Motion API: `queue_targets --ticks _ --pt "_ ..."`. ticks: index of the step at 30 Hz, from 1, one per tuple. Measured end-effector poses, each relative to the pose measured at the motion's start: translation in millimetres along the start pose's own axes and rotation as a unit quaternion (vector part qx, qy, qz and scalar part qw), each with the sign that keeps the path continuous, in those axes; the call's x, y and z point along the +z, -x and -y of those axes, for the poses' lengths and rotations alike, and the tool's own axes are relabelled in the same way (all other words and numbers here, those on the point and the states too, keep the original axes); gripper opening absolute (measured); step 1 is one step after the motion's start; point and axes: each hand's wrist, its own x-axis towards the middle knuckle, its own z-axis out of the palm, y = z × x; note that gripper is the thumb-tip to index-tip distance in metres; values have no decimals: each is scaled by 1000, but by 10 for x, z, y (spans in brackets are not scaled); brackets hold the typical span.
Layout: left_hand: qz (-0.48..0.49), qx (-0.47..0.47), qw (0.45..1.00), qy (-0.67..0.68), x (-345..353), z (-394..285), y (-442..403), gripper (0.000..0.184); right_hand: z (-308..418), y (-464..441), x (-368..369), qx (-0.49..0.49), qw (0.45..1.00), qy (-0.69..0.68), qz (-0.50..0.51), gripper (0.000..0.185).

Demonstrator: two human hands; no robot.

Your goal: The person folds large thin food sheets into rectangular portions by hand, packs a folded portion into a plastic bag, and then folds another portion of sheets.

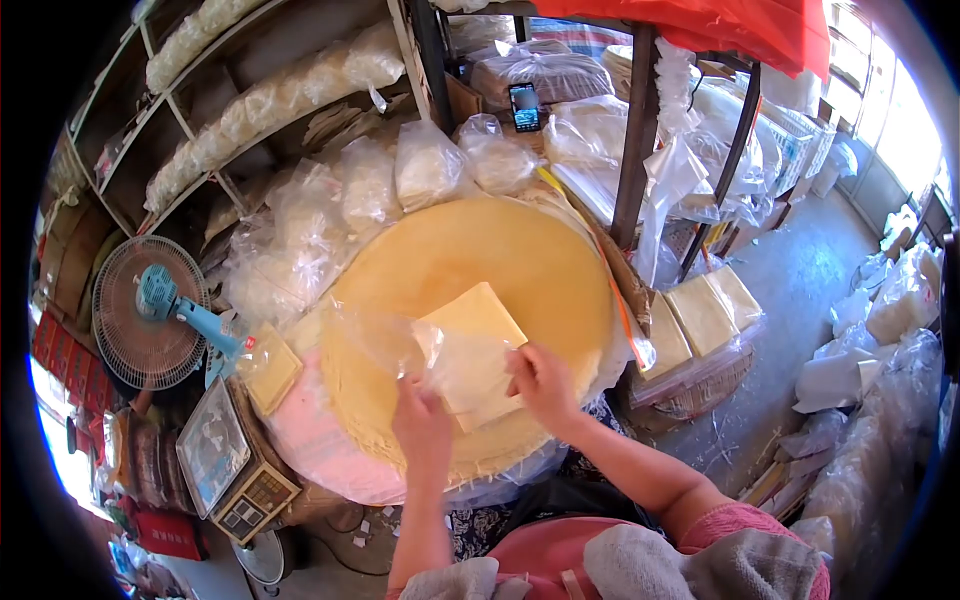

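Observation:
A square stack of pale yellow sheets (480, 325) lies tilted on a big round pile of yellow sheets (480, 235). A clear plastic bag (375, 335) spreads from the stack's left side and covers part of its front. At the bag's near edge, my left hand (420, 408) is slightly blurred, its fingers closed on the film. My right hand (543, 385) is at the right edge of the stack with its fingers curled in. What those fingers grip, stack edge or film, is hidden.
Filled clear bags (428, 165) line the pile's far side. Left are a fan (152, 310), a scale (240, 460) and a wrapped square stack (270, 370). More square stacks (705, 310) sit right, by a dark post (635, 140). A phone (523, 107) stands at the back.

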Motion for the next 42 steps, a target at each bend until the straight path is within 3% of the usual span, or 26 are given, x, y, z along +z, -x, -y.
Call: queue_targets --ticks 2,3,6,7,9,12,13,16,17,20,23,26,27,30,33,36,42 --pt "9 -53 998 34 -177 -66 -56 20 -58 -72 -182 30 998 58 1 23" --pt "-10 -30 998 45 -176 -102 -55 20 -27 -62 -232 7 994 103 21 16" --pt "-40 103 994 -1 -88 -138 -36 21 389 28 -224 -280 939 175 -98 8" --pt "-35 86 996 -9 -83 -172 -33 18 423 45 -206 -335 929 149 -57 9" --pt "-55 154 987 -2 -114 -278 -39 16 458 94 -166 -437 894 95 25 16" --pt "-55 207 977 7 -213 -502 7 16 409 39 -22 -291 925 164 183 28" --pt "-50 217 975 8 -240 -557 31 17 285 -17 83 -287 914 231 168 36" --pt "-86 284 955 -15 -272 -598 58 23 359 -120 140 -160 916 298 217 38" --pt "-94 276 956 -29 -259 -583 56 28 522 -150 102 -43 947 224 227 42" --pt "-85 257 962 -28 -256 -574 65 25 380 -236 168 -146 976 68 145 57" --pt "-55 313 948 3 -269 -597 112 25 150 -341 332 -323 939 108 42 78" --pt "-14 352 936 8 -249 -625 157 27 156 -378 407 -195 957 208 56 94" --pt "-23 340 940 12 -220 -626 189 28 151 -431 472 -111 966 211 100 104" --pt "26 355 932 65 -191 -609 243 27 222 -450 479 -94 982 109 123 102" --pt "104 346 920 152 -190 -599 407 22 249 -489 512 -103 984 93 107 99" --pt "205 257 910 252 -227 -587 527 17 411 -408 612 -150 976 155 44 94" --pt "264 150 885 353 -269 -458 805 12 779 -419 921 -106 960 218 141 67"
